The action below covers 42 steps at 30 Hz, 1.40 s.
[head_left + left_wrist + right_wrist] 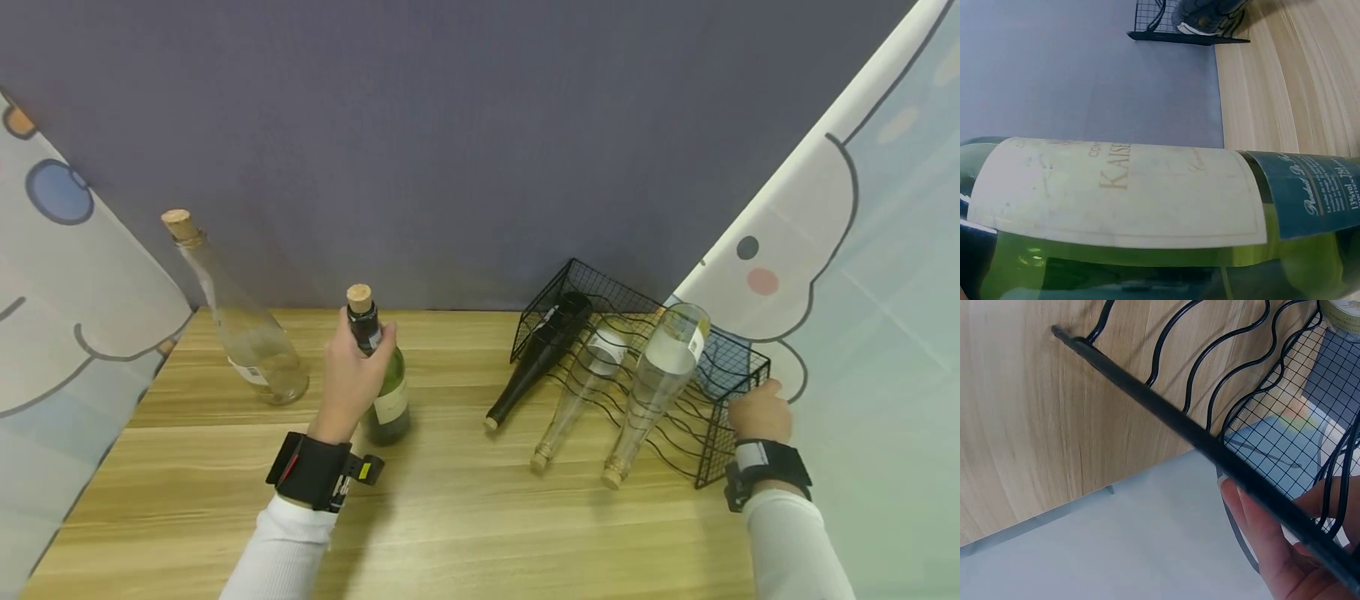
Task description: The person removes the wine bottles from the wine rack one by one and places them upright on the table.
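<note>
My left hand [354, 375] grips the neck of a corked green wine bottle [393, 379]. Its cream label [1116, 194] fills much of the left wrist view. Whether the bottle's base touches the table cannot be told. At the right, my right hand [761, 414] holds the end of a black wire wine rack [757, 371]; in the right wrist view, fingers [1266, 540] bend around its frame. Lying side by side in the rack are a dark bottle [540, 350] and two clear bottles [581, 387] [660, 375], corks towards me.
A tall clear corked bottle [251, 333] stands on the wooden table [465, 533] at the left. Behind the table rises a dark grey panel [450, 150]. Printed cartoon sheets [67, 275] flank both sides, the right one close to the rack.
</note>
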### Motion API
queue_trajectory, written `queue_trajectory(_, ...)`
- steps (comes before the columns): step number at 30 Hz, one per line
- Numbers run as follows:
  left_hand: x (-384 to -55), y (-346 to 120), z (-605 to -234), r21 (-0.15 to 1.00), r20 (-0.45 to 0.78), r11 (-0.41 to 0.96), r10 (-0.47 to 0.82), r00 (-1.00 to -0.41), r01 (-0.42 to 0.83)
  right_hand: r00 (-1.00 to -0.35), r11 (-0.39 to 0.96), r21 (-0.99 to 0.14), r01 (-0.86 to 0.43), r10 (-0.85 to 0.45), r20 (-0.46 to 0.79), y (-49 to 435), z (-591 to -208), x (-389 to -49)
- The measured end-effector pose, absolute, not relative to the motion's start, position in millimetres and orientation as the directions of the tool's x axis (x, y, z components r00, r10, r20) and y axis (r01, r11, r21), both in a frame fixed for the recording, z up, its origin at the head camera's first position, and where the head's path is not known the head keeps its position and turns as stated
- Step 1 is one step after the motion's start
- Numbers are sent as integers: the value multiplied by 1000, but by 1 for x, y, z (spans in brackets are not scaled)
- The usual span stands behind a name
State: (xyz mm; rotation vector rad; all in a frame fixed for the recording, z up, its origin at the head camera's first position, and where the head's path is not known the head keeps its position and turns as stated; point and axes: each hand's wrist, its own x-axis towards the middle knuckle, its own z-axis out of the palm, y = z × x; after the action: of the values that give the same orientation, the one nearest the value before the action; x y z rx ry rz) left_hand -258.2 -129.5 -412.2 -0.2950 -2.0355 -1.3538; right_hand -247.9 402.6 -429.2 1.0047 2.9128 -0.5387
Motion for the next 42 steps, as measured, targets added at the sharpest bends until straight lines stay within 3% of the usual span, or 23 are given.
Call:
queue_trajectory(20,-257,-145,-411,715,659,460,-195,-726,526,-800,739,-330,587,592,-99,405,-432,-247)
queue_trajectory(42,-250,-172,-410,730,638,518,-285,-716,445,-794,728,-338,596,599,-110,403,-431,-247)
